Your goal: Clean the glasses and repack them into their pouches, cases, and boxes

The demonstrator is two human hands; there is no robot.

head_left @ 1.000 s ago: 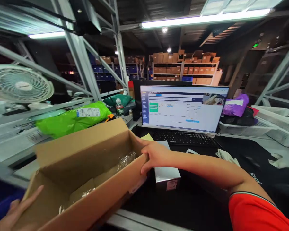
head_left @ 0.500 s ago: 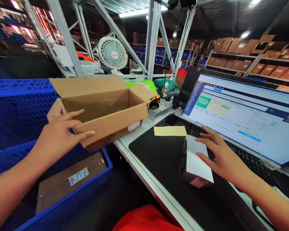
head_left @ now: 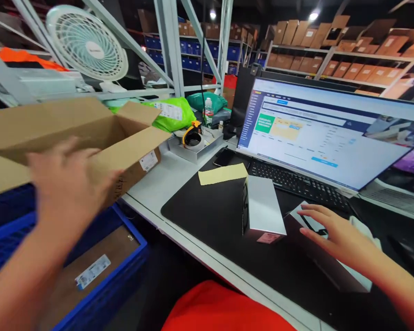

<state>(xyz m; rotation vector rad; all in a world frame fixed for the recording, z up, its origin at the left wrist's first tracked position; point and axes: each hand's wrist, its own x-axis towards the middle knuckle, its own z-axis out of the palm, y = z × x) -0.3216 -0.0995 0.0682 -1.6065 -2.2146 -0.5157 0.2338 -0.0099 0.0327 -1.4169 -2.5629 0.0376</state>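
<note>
An open cardboard box point(head_left: 131, 151) with raised flaps stands at the left, partly over a blue crate. My left hand point(head_left: 64, 177) is at its near left side, blurred, with fingers and thumb apart over the opening and front flap. On the black desk mat lies a white box point(head_left: 264, 204) with a pink label on its end. To its right is a second white-and-dark box point(head_left: 305, 220), partly covered by my right hand point(head_left: 331, 232). The right hand's fingers are stretched out just over that box; whether they touch it I cannot tell.
A yellow paper strip point(head_left: 223, 174) and a phone point(head_left: 224, 157) lie near the keyboard point(head_left: 293, 184) and monitor point(head_left: 296, 133). Tape point(head_left: 193, 137) sits in a small tray. The blue crate point(head_left: 131, 230) holds a labelled carton point(head_left: 117, 241). A fan point(head_left: 89, 46) stands behind.
The view has swung right. My right hand has shifted from above the first white box to the second one. My left hand has moved off its grip on the cardboard box's end.
</note>
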